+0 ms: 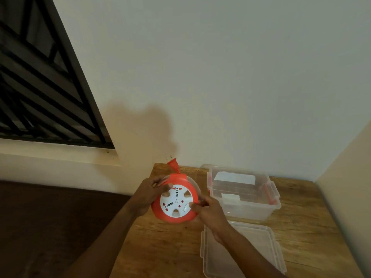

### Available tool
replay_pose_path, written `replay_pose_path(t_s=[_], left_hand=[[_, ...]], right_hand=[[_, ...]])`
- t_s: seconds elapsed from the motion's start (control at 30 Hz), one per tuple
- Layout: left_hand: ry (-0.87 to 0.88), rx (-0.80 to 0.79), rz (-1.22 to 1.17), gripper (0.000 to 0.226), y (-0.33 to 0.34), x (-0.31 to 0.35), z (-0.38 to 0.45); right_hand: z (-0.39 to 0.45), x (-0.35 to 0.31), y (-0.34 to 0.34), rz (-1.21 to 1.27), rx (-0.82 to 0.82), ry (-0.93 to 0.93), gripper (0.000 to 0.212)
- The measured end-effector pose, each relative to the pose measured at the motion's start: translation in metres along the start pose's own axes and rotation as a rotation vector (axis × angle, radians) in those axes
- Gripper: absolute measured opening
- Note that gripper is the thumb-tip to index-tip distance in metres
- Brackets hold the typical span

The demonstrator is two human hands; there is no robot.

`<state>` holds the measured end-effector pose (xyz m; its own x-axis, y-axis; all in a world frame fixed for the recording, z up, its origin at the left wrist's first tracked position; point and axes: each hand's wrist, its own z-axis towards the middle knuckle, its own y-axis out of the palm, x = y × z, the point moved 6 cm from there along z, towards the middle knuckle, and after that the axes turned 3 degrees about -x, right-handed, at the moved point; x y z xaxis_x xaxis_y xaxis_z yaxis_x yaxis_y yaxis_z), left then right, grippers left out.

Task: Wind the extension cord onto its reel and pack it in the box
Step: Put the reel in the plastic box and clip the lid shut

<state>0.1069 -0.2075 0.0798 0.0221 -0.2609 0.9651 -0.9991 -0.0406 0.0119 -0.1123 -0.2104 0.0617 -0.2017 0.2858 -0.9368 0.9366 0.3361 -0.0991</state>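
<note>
While the plug still sticks out past the rim, I count the winding nearly done and the packing not yet begun.

Nearest me, just this side of the reel, the clear plastic lid lies flat on the wooden table, thin, glossy and rounded at the corners; my right hand closes its fingers on the reel's right edge and my left hand clasps the upper left rim, so I hold the reel above the table between them, a smooth orange disc with a white spoked socket face; I cannot see loose cord, only the orange plug jutting beyond its far edge; right of the reel stands the open transparent box, rigid, orange-latched, with white packets inside and room left.
</note>
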Motion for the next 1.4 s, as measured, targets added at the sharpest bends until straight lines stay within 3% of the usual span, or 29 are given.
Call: replay_pose_path(t_s=[0.1,0.23,0.4,0.6,0.73,0.93,1.0,1.1,1.3,1.4], left_hand=[[0.092,-0.035,0.041,0.035,0.025,0.030,0.009],[0.124,-0.021,0.130,0.043,0.052,0.059,0.034],[0.211,-0.052,0.244,0.036,0.106,0.093,0.063],[0.261,-0.035,0.424,0.020,0.176,0.086,0.090],[0.200,-0.103,0.556,0.026,0.206,0.057,0.096],[0.108,-0.098,0.472,0.016,0.216,0.012,0.094],[0.081,-0.106,0.433,0.006,0.218,0.003,0.089],[0.042,-0.098,0.430,0.018,0.221,-0.009,0.088],[-0.076,-0.073,0.357,0.008,0.221,-0.023,0.091],[-0.089,-0.006,0.333,0.031,0.219,-0.025,0.088]], right_hand=[[-0.003,-0.014,-0.022,0.058,0.021,0.022,0.030],[-0.006,-0.025,-0.064,0.087,0.007,0.034,0.018],[0.003,-0.047,-0.131,0.073,0.139,-0.050,0.012],[0.015,-0.046,-0.204,-0.127,0.211,-0.021,0.015],[0.019,-0.022,-0.228,-0.364,0.166,0.046,0.016],[0.032,-0.001,-0.223,-0.686,0.076,0.069,0.064],[0.038,0.001,-0.218,-0.817,0.060,0.069,0.069],[0.045,0.003,-0.213,-0.975,0.068,0.049,0.061],[0.058,0.004,-0.213,-1.072,0.066,0.037,0.026],[0.064,0.008,-0.209,-1.112,-0.004,0.039,0.019]])
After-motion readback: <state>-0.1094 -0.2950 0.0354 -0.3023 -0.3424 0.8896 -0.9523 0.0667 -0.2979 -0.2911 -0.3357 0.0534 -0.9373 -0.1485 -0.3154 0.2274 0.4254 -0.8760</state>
